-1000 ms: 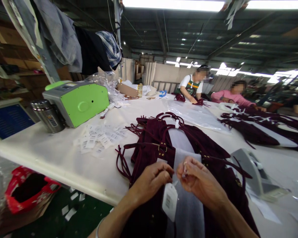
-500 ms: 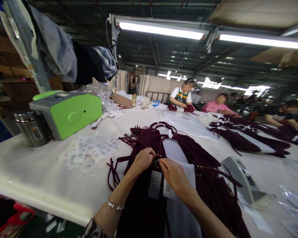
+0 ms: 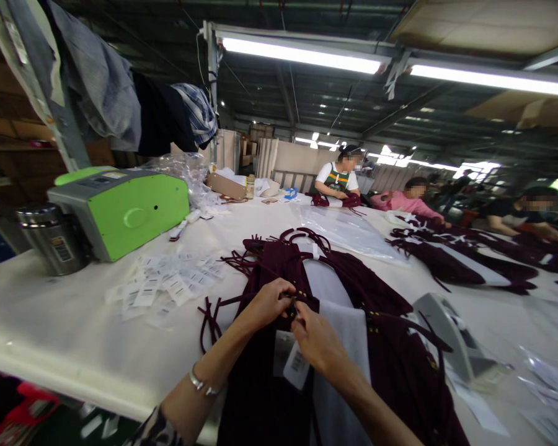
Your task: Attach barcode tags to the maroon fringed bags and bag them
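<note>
A stack of dark maroon garments (image 3: 353, 291) with straps and white paper inserts lies on the white table (image 3: 74, 322) in front of me. My left hand (image 3: 267, 303) and my right hand (image 3: 314, 337) meet over the top garment, fingers pinched at a small metal buckle on its strap. White barcode hang tags (image 3: 295, 365) dangle just below my right hand. A bracelet sits on my left wrist.
Loose barcode labels (image 3: 162, 285) are scattered left of the garments. A green and grey machine (image 3: 121, 207) and a steel flask (image 3: 53, 238) stand at far left. A grey tape dispenser (image 3: 451, 334) sits to the right. Three people work at the far side with more maroon garments (image 3: 465, 260).
My hands have moved forward from near the table's edge up to the garment's buckle, carrying the hang tags with them. The view has tilted up, and a third person came into view.
</note>
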A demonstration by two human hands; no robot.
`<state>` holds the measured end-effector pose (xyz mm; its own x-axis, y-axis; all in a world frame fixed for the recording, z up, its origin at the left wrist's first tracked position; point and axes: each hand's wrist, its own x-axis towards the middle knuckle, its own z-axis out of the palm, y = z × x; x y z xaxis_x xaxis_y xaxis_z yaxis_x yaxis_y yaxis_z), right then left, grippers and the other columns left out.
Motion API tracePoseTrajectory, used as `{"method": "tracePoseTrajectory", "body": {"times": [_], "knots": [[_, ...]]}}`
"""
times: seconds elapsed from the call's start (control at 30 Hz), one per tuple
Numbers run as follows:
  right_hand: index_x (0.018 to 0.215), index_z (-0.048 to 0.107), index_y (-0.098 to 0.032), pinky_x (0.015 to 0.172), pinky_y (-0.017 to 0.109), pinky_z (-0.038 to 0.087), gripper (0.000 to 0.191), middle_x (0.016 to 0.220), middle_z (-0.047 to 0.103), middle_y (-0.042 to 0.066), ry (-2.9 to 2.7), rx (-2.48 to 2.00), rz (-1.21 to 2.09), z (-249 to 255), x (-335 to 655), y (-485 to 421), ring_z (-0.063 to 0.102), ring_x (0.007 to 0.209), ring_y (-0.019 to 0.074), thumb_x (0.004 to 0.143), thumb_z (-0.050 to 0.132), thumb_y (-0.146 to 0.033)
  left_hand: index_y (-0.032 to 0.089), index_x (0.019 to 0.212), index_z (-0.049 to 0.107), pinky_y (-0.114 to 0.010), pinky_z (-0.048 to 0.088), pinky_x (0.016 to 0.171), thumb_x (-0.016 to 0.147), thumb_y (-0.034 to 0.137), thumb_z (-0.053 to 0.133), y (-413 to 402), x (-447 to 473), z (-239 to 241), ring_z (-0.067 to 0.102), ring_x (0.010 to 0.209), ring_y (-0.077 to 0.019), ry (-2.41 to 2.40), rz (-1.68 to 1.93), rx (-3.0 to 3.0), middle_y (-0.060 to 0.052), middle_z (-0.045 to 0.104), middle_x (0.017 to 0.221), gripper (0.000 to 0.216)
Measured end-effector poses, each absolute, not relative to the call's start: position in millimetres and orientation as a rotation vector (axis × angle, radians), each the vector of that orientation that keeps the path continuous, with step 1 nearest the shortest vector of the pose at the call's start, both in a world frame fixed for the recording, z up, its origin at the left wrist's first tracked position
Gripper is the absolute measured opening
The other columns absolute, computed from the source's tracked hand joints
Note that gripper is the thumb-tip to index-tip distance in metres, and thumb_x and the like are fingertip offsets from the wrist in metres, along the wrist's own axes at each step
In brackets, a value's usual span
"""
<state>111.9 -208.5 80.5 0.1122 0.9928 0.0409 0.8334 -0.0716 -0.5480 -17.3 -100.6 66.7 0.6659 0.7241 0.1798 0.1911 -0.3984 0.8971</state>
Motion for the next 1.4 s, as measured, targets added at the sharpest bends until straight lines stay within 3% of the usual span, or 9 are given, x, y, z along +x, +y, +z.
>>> {"method": "tracePoseTrajectory", "body": {"times": [0.13,0.27,0.4,0.5,0.73,1.0,1.2,1.4], "knots": [[0.093,0.058,-0.019,0.048,0.023,0.038,0.016,0.076,0.067,0.0,-1.551,-1.761,0.894,81,112,-200,0.057,0.055,0.0126,0.082,0.046,-0.019,0.017,0.09,0.069,-0.027,0.051,0.083,0.082,0.01,0.051,-92,-24,63,0.062,0.089,-0.0165,0.614,0.728,2.287,-0.005,0.066,0.096,0.021],[0.089,0.058,-0.019,0.037,0.019,0.034,0.014,0.076,0.067,-0.001,-1.385,-1.585,1.127,82,116,-196,0.053,0.05,0.0102,0.078,0.05,-0.023,0.019,0.093,0.07,-0.026,0.047,0.083,0.091,0.015,0.049,-87,-28,61,0.062,0.087,-0.0165,0.599,0.713,2.52,-0.005,0.066,0.093,0.021],[0.082,0.059,-0.018,0.039,0.018,0.042,0.013,0.079,0.068,0.002,-1.292,-1.486,1.233,85,120,-197,0.063,0.067,0.0158,0.075,0.053,-0.027,0.019,0.093,0.066,-0.026,0.046,0.075,0.097,0.019,0.042,-91,-28,62,0.061,0.081,-0.0163,0.646,0.69,2.646,-0.005,0.063,0.09,0.024],[0.087,0.062,-0.018,0.041,0.018,0.045,0.017,0.08,0.069,0.003,-1.203,-1.437,1.252,83,120,-200,0.066,0.078,0.0191,0.075,0.056,-0.029,0.018,0.092,0.061,-0.027,0.046,0.074,0.098,0.019,0.038,-99,-27,64,0.059,0.08,-0.017,0.74,0.723,2.662,-0.005,0.061,0.09,0.024],[0.099,0.068,-0.016,0.043,0.02,0.048,0.034,0.074,0.066,0.001,-1.019,-1.338,1.226,75,114,-212,0.063,0.075,0.0186,0.07,0.072,-0.035,0.02,0.084,0.057,-0.026,0.043,0.074,0.093,0.027,0.047,-116,-30,71,0.057,0.077,-0.0149,0.746,0.901,2.187,0.0,0.06,0.082,0.015],[0.118,0.059,-0.017,0.045,0.024,0.052,0.072,0.105,0.072,0.013,-0.647,-1.217,1.418,64,117,-218,0.068,0.098,0.03,0.056,0.087,-0.038,0.019,0.079,0.056,-0.025,0.041,0.072,0.091,0.032,0.049,-115,-23,67,0.054,0.075,-0.0147,0.698,0.929,1.973,0.001,0.057,0.078,0.019],[0.128,0.059,-0.021,0.039,0.023,0.048,0.064,0.094,0.07,0.006,-0.925,-1.5,1.036,63,117,-230,0.062,0.063,0.0173,0.067,0.072,-0.034,0.019,0.076,0.05,-0.025,0.036,0.065,0.092,0.036,0.048,-111,-26,57,0.046,0.069,-0.0133,0.742,0.912,1.873,0.003,0.05,0.072,0.023],[0.114,0.066,-0.018,0.041,0.025,0.048,0.053,0.087,0.068,0.004,-0.907,-1.386,1.154,65,122,-239,0.059,0.053,0.014,0.065,0.076,-0.036,0.017,0.078,0.054,-0.025,0.038,0.071,0.086,0.032,0.059,-109,-34,58,0.048,0.074,-0.0135,0.609,0.893,1.769,0.002,0.054,0.078,0.017]]}}
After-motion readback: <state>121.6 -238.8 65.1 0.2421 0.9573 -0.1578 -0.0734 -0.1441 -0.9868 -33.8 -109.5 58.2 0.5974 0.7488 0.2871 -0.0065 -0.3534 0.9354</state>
